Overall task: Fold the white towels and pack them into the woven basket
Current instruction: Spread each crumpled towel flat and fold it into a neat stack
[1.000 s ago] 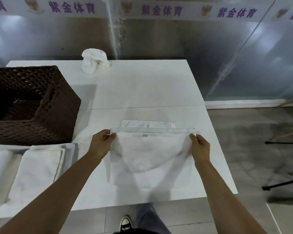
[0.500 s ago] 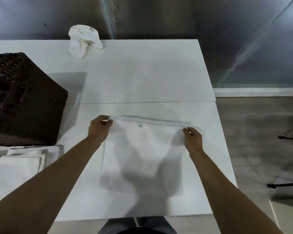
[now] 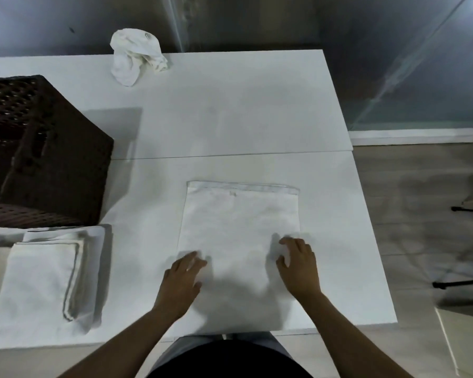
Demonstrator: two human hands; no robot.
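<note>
left hand (image 3: 181, 279) flat, fingers loosely spread on the towel's (image 3: 239, 222) near left edge; right hand (image 3: 298, 264) likewise open on its near right. the white towel lies folded and smooth on the table (image 3: 230, 105), woven basket (image 3: 47, 159) well left.

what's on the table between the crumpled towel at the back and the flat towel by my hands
Nothing: the head view shows only bare white table between the crumpled towel and the flat towel.
</note>
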